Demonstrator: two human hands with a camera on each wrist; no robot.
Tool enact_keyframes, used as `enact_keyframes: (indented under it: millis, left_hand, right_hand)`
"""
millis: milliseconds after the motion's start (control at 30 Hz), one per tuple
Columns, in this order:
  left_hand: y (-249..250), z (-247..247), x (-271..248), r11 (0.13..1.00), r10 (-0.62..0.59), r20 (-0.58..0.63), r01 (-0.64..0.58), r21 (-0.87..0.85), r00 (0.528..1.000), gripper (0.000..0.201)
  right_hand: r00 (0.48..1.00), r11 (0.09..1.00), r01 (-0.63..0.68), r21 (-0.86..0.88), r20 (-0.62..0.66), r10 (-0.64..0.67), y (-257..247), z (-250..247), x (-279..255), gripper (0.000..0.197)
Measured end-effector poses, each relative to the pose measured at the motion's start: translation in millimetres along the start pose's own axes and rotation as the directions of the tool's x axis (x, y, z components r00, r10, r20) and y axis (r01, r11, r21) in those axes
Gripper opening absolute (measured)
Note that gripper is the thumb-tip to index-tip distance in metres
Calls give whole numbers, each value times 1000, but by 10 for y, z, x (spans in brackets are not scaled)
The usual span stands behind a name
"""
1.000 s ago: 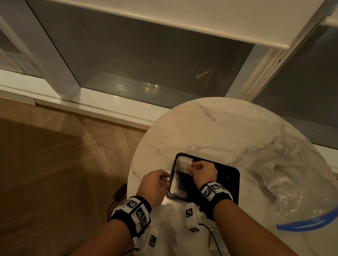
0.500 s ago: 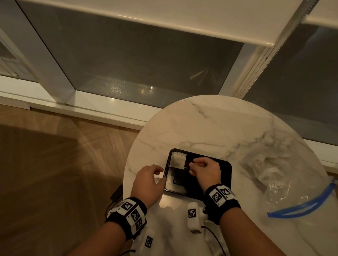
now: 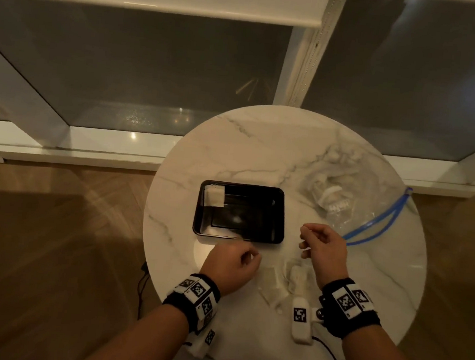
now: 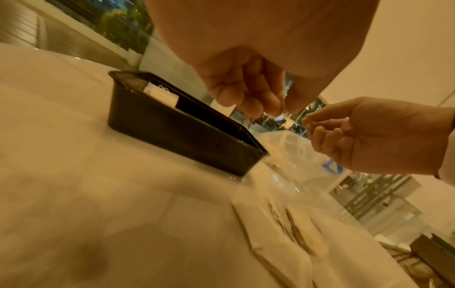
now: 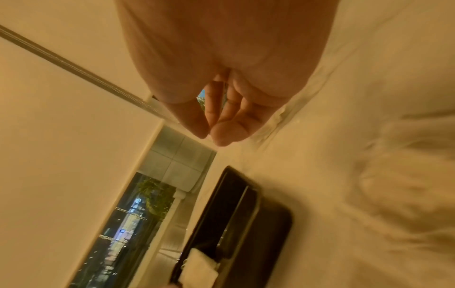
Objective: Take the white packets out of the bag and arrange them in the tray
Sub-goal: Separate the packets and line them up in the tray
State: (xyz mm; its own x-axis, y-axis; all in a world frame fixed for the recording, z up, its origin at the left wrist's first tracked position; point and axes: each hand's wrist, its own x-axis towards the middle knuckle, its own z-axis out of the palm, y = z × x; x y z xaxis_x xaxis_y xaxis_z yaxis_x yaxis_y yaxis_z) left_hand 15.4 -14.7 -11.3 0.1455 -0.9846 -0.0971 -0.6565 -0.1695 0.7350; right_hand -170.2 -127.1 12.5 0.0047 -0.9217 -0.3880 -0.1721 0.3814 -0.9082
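A black tray [image 3: 241, 184] sits mid-table with one white packet [image 3: 214, 196] lying flat in its far left corner. The same packet [image 4: 161, 95] shows in the left wrist view and again [image 5: 198, 272] in the right wrist view. A clear bag [image 3: 351, 207] with a blue zip lies to the tray's right, with pale packets inside. My left hand [image 3: 241, 259] hovers in front of the tray, fingers curled, holding nothing. My right hand [image 3: 308, 240] hangs off the tray's near right corner, loosely curled and empty, thumb meeting a fingertip [image 5: 222, 134].
Several pale, crinkled packets or wrappers [image 3: 282, 278] lie on the round marble table [image 3: 277, 143] between my wrists. A window wall stands beyond the table and wooden floor lies to the left. A dark cable [image 3: 142, 283] hangs off the table's left side.
Both hands have pulled back from the tray toward the front edge. My right hand let go of the white packet, which stays in the tray's far left corner.
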Motion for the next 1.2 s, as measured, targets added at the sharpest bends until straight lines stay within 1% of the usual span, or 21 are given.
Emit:
enact_keyframes:
  millis: [67,133,167,200,267,333,400,433,467,533,600,700,733,800,867,933,1067,1133,1200]
  left_hand:
    - [0,174,-31,995,-91,101,85,59,991,15]
    - [-47,335,-61,983,-165,186,147,109,968,18]
    - [-80,403,-73,978,-184,224,155,142,957,22]
    - [-100,471,-77,972,-190,256,145,184,948,27]
    - [-105,588,-66,961,-187,288,113,253,939,35]
    - [-75,663,-26,951,-188,279,104,291,942,36]
    - [-35,708,20,939,-183,264,89,332,947,38]
    - [-17,727,45,929,-189,267,83,362,945,40]
    - [3,750,64,917,-199,275,80,392,940,43]
    - [27,784,100,903,-221,288,85,420,932,44]
    - [36,801,123,903,-236,278,105,416,931,38]
    - [-3,792,129,911,-281,251,175,374,926,30]
    - [-19,779,125,911,-302,243,204,357,922,26]
    - [-67,750,108,912,-332,221,253,323,917,19]
    - [-118,714,78,910,-359,192,297,287,913,15]
    - [-167,668,40,911,-363,184,306,277,914,18]
    - [-235,589,-22,913,-364,167,316,257,916,25]
    - [-236,582,-43,923,-341,171,296,245,924,33]
    - [-216,605,-53,924,-320,209,255,286,924,40]
  right_hand:
    - [997,993,-68,-92,18,70,118,-207,-13,2]
    - [986,955,-125,-268,73,150,260,-362,-4,5]
    - [979,924,-121,-363,108,171,340,-411,3,6]
    - [973,882,-97,-462,143,182,405,-452,2,6]
    - [950,786,-8,-619,240,198,486,-504,-41,9]
    - [901,725,53,-686,347,262,512,-488,-118,10]
    - [843,712,60,-699,418,339,523,-421,-195,11]
    - [826,697,68,-714,432,362,542,-377,-217,15]
    - [822,669,84,-738,431,372,575,-339,-231,22]
    - [838,613,110,-783,405,366,633,-269,-243,34]
    - [863,590,112,-800,373,342,678,-239,-250,37]
    - [873,548,155,-822,373,313,715,-201,-277,44]
    - [874,547,163,-821,378,307,712,-190,-290,43]
    - [875,561,184,-807,395,280,693,-171,-318,33]
    - [878,586,183,-789,400,264,681,-167,-336,35]
    - [877,578,177,-797,394,275,690,-147,-327,37]
    - [882,552,127,-824,349,317,740,-113,-262,26]
    - [890,561,101,-822,327,319,760,-98,-231,23]
    - [893,567,87,-819,316,319,765,-93,-219,21]
